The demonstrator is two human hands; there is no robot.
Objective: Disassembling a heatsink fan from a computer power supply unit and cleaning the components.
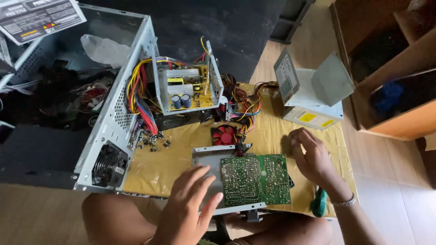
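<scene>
A green circuit board (255, 179) lies solder side up on a grey metal tray (208, 158) at the near edge of a yellow cloth (159, 168). My left hand (188, 206) hovers with fingers spread over the tray's left part, just beside the board. My right hand (311, 159) rests on the cloth to the right of the board, fingers loosely curled and holding nothing. A green-handled screwdriver (319, 203) lies under my right wrist. A small red fan (225, 134) sits just behind the tray.
An open computer case (113, 113) lies at the left with its fan grille facing me. An opened power supply (186, 86) with bundled coloured wires (141, 97) sits behind. Loose screws (152, 141) lie near the case. A grey power supply box (311, 97) stands far right, wooden furniture (390, 68) beyond.
</scene>
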